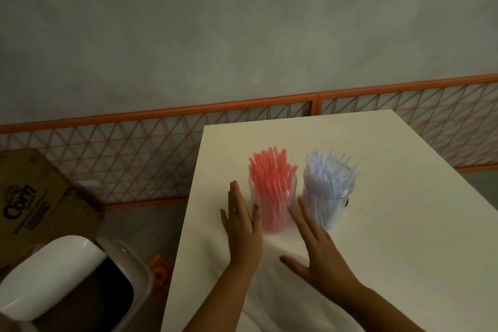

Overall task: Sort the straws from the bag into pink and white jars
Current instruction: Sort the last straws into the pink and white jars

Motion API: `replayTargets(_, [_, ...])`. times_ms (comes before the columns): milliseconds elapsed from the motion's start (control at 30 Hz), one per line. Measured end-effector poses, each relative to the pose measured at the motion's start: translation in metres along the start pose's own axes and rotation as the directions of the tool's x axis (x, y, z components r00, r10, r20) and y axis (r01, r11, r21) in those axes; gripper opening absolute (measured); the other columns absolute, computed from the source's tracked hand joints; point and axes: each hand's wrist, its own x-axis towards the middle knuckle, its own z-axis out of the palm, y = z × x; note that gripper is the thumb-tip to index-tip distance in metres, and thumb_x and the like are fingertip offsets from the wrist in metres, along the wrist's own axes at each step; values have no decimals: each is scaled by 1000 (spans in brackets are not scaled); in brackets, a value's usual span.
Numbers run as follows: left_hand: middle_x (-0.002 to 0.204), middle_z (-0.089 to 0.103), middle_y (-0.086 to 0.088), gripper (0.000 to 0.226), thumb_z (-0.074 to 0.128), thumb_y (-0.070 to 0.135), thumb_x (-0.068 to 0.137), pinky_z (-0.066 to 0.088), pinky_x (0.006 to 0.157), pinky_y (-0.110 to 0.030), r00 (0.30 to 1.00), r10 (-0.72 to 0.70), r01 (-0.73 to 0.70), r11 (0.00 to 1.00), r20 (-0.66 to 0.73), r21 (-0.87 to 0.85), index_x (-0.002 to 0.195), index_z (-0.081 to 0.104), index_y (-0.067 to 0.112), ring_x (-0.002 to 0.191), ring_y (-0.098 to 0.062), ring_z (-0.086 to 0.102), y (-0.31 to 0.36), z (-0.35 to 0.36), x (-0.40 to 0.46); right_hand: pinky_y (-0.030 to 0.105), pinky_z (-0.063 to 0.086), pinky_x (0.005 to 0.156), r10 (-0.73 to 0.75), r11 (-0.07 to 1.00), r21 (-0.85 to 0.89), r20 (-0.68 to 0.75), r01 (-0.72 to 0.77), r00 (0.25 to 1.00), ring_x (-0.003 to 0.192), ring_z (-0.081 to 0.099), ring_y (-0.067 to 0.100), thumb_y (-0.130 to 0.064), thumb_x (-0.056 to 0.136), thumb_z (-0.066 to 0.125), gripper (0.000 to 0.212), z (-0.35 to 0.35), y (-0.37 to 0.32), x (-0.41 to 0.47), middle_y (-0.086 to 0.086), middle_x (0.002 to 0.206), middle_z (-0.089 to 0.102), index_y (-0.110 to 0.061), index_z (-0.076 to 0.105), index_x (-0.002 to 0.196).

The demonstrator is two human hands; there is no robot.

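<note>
Both forearms reach in from the near edge over the white table [404,237]. Left hand [244,226] lies flat, fingers straight and together, holding nothing, its fingertips just left of the jar of pink straws [272,191]. Right hand [315,248] is spread open and empty, its fingers pointing between that jar and the jar of white straws [327,191] to the right. Farther off, an orange lattice fence [161,148] lines the wall.

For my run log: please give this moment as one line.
left hand open, beside pink jar | right hand open, before white jar | straws sorted
</note>
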Motion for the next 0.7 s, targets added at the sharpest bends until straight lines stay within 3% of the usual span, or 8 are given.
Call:
replayTargets(100, [157,16,-1,94,-4,87,66,19,116,-50,993,-65,56,995,103,86,143,-5,33,140,-24,28,-25,3,-24,46,10,118,119,982,-184,388,-50,914,142,-24,17,-82,63,48,109,8,13,-28,-11,144,-42,-46,-25,136])
replayTargets(167, [158,6,0,104,-10,91,57,13,118,-48,964,-92,38,976,249,215,143,-8,32,145,-22,14,-40,4,-42,51,4,116,166,962,-273,544,-14,823,136,-33,21,-75,61,60,118,16,23,-42,-7,141,-46,-49,-32,129])
replayTargets(267, [157,-15,3,118,-8,94,46,-1,116,-43,851,-170,-62,907,498,416,144,-18,30,146,-17,-8,-53,8,-68,56,4,114,198,954,-300,638,4,744,130,-35,21,-65,62,69,124,25,39,-57,-4,139,-46,-47,-29,135])
replayTargets(400, [157,-12,3,84,17,74,71,9,115,-40,787,-171,-250,790,593,560,137,-24,44,145,-16,-6,-65,13,-91,52,6,115,177,947,-312,706,77,686,131,-30,17,-57,73,65,109,23,54,-65,-5,142,-40,-47,-24,136])
replayTargets(433, [157,4,3,79,20,66,74,24,111,-38,815,-131,-281,762,564,584,140,-18,43,145,-14,10,-70,13,-94,51,6,115,164,949,-304,713,89,682,135,-28,17,-54,78,62,103,21,56,-64,-6,146,-36,-47,-22,136])
replayTargets(500, [145,37,8,72,29,58,72,52,86,-30,833,-141,-257,758,535,600,141,23,38,128,-11,44,-74,14,-95,46,13,115,139,955,-280,707,94,693,144,-14,18,-44,85,58,88,19,61,-58,-6,155,-22,-44,-9,142])
replayTargets(567, [138,39,17,62,34,53,69,55,74,-25,836,-146,-268,733,529,626,127,41,32,113,-6,58,-77,18,-100,39,25,111,106,967,-240,676,81,729,144,8,19,-35,88,55,72,18,65,-55,-5,159,-3,-41,12,145])
replayTargets(700, [157,10,7,95,52,50,66,50,77,-12,824,-106,-226,840,556,494,147,12,23,108,8,56,-78,35,-123,22,38,92,116,993,-97,575,-73,810,114,46,18,-17,90,49,37,16,70,-55,-10,121,37,-34,48,123])
